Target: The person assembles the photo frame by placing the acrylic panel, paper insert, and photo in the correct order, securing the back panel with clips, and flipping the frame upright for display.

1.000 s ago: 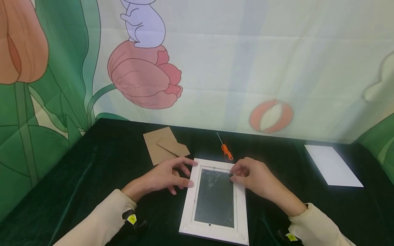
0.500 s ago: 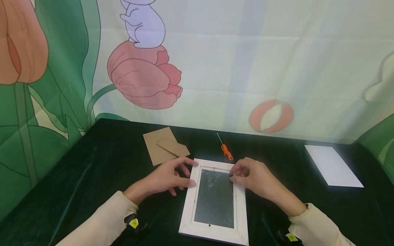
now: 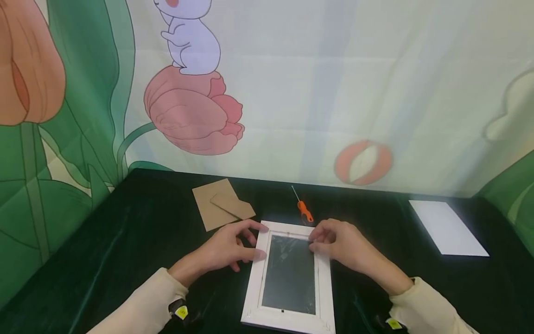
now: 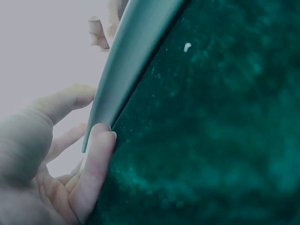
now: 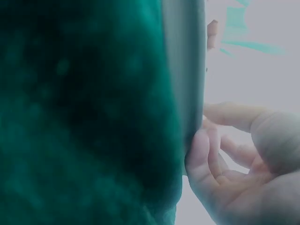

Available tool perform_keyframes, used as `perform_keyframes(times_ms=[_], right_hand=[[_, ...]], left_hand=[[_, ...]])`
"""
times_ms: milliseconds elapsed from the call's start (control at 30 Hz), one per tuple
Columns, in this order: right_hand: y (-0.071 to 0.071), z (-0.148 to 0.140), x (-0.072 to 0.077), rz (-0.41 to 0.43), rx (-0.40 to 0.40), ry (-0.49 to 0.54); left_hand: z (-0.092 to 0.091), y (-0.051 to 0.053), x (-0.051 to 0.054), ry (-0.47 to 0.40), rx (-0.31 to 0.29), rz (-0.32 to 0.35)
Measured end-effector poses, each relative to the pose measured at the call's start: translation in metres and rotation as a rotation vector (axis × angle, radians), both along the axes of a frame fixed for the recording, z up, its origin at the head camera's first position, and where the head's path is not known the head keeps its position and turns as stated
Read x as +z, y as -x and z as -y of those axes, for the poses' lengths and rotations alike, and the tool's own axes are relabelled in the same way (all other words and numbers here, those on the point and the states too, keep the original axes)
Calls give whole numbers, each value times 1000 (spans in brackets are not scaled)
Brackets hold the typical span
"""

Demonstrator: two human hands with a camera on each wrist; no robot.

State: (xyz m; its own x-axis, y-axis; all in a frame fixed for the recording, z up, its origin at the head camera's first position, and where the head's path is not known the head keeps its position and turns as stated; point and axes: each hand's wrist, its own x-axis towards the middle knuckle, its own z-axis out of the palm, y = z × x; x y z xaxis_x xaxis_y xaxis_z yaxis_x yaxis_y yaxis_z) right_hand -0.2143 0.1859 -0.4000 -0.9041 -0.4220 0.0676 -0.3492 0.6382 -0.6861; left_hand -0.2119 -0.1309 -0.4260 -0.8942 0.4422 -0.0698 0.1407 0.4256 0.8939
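Observation:
A white picture frame [image 3: 255,290] lies on the dark green cloth in the head view, with a dark, smudged clear pane [image 3: 289,278] inside its border. My left hand [image 3: 231,248] holds the upper left side, thumb on the border and index finger near the corner. My right hand [image 3: 344,241] grips the upper right side, its fingertips by the pane's edge. In the left wrist view the frame's outer side [image 4: 129,51] runs past my left fingertips [image 4: 96,145]. The right wrist view has thumb and fingers at the other side [image 5: 185,61].
Behind the frame lie brown cardboard pieces [image 3: 210,208] and an orange-handled screwdriver [image 3: 304,211]. A white sheet [image 3: 448,227] rests at the right of the cloth [image 3: 158,232]. A printed curtain [image 3: 283,93] hangs along the table's back edge.
The head view has tilted up a little, so the whole scene sits slightly lower. Both hands stay at the same places on the picture frame.

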Motion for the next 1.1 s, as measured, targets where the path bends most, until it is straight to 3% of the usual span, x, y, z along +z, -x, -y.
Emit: perform_keyframes(times_ms=[200,433,1100], right_hand=[[2,-3,1,45,40,38],[3,-5,-1,86,33,58],[4,-5,-2,107,22,55]], left_hand=[[2,-1,0,-38,-19,10],[3,0,-1,-41,-26,13],[3,1,0,-58,-24,16]])
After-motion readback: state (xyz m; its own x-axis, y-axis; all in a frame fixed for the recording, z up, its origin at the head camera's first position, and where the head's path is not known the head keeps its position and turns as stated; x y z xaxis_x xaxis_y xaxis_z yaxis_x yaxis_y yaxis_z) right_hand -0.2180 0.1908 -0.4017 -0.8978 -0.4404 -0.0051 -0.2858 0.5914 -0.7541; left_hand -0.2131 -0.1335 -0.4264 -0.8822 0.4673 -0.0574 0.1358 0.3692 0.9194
